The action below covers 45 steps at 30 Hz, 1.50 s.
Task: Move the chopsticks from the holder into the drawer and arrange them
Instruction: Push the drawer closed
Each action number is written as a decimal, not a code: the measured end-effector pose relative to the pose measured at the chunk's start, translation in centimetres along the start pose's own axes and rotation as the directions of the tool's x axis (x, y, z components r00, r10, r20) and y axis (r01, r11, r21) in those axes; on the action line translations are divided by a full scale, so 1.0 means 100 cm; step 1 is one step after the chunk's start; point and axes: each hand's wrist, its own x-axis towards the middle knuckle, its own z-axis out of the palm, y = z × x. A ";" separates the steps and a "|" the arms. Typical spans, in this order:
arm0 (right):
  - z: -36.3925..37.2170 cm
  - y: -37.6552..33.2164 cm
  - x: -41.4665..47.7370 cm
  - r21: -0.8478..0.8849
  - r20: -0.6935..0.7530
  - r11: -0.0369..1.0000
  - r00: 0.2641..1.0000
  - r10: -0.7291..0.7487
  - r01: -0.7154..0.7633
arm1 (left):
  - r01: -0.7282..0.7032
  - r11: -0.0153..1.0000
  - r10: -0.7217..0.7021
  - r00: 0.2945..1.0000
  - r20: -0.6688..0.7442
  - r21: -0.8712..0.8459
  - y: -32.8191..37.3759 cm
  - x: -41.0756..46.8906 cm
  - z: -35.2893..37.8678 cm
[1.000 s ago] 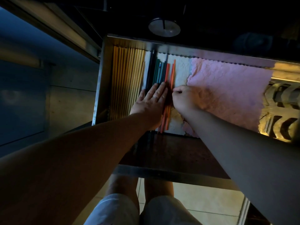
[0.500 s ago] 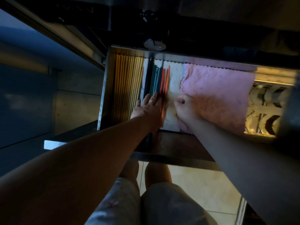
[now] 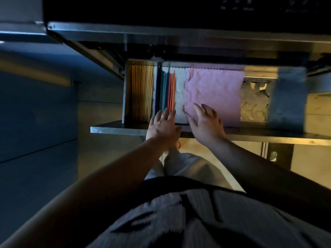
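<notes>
Left hand (image 3: pixel 163 125) flat on coloured chopsticks (image 3: pixel 167 92) centre frame, squaring ends; right hand (image 3: pixel 206 120) spread, grip empty, pinning pink cloth (image 3: pixel 213 90).

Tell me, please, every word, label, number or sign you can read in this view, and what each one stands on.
No text can be read here.
Dark appliance panel at the top edge: a few faint pale marks, too small and blurred to read.
Chopsticks, pink cloth, drawer: no print visible.
Person's patterned top: dark shapes only, no letters that can be made out.
</notes>
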 end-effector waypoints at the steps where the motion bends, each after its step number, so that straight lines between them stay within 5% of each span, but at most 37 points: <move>1: -0.002 0.004 -0.009 -0.056 0.008 0.998 1.000 0.000 0.001 | -0.014 1.000 0.014 1.000 0.004 0.013 0.000 -0.010 0.002; 7: -0.010 0.035 -0.060 -0.305 0.156 0.952 0.987 0.038 0.012 | -0.127 0.985 0.118 0.990 0.079 0.119 -0.005 -0.060 0.024; 10: -0.010 0.053 -0.085 -0.268 0.248 0.963 0.965 0.087 -0.017 | -0.092 0.993 0.081 0.988 0.135 0.078 -0.006 -0.077 0.022; 14: -0.019 0.062 -0.105 -0.134 0.261 0.988 0.959 0.109 -0.076 | 0.129 0.962 -0.059 0.959 0.278 -0.240 -0.007 -0.077 0.012; 17: -0.026 0.060 -0.108 0.141 0.204 0.962 0.958 0.204 -0.235 | 0.362 0.778 -0.182 0.912 0.368 -0.513 -0.008 -0.067 0.011; 20: -0.031 0.053 -0.100 0.482 0.276 0.723 0.869 0.412 -0.496 | 0.510 0.489 -0.282 0.860 0.425 -0.708 -0.003 -0.061 0.001; 22: -0.040 0.047 -0.089 0.715 0.436 0.315 0.750 0.497 -0.624 | 0.591 0.134 -0.245 0.797 0.552 -0.795 -0.002 -0.057 -0.002; 24: -0.049 0.048 -0.077 0.778 0.597 -0.108 0.675 0.434 -0.619 | 0.613 -0.064 -0.164 0.772 0.614 -0.788 0.001 -0.054 -0.005; 26: -0.053 0.052 -0.067 0.755 0.656 -0.309 0.676 0.335 -0.579 | 0.596 -0.204 -0.117 0.773 0.624 -0.776 0.003 -0.051 -0.005; 29: -0.054 0.053 -0.066 0.754 0.646 -0.403 0.697 0.310 -0.519 | 0.578 -0.352 -0.059 0.771 0.634 -0.736 0.009 -0.049 -0.006; 35: -0.057 0.053 -0.064 0.753 0.606 -0.528 0.726 0.325 -0.392 | 0.543 -0.459 0.046 0.805 0.591 -0.703 0.006 -0.045 -0.008; 45: -0.079 0.044 -0.028 0.784 0.514 -0.569 0.773 0.372 -0.248 | 0.441 -0.505 0.061 0.876 0.479 -0.742 0.016 -0.020 -0.033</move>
